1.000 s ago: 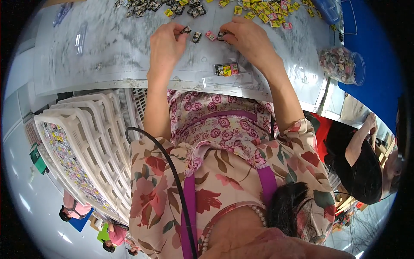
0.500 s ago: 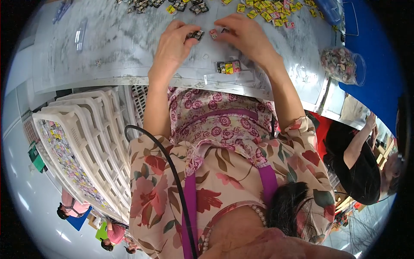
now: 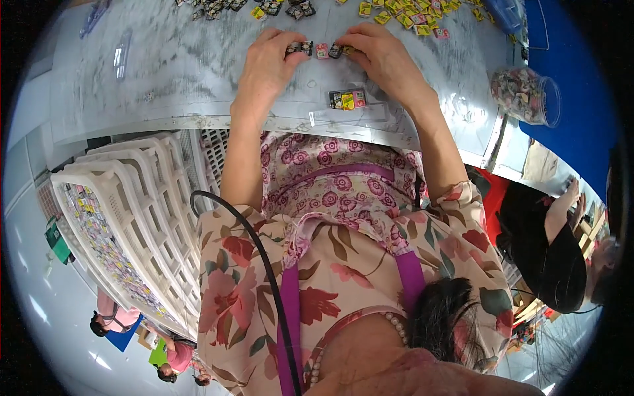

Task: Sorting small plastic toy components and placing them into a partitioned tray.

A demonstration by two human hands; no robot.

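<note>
White slatted plastic crates (image 3: 125,218) stacking at lower left, small colourful packets lying inside. Grey worn tabletop (image 3: 172,72) stretching ahead. Short row of small square packets, black, yellow and pink (image 3: 348,99), lying near table edge, between forearms. Left hand (image 3: 264,63) pinching small dark packet (image 3: 299,47) with fingers closed narrow. Pink square packet (image 3: 321,51) sitting between hands. Right hand (image 3: 383,56) gripping another dark packet (image 3: 335,50) at fingertips. Scattered yellow and black packets (image 3: 396,10) lying beyond. Clear plastic jar of packets (image 3: 525,96) tipping at right.

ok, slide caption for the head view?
Left hand and right hand line up small wrapped pieces on a grey table.
</note>
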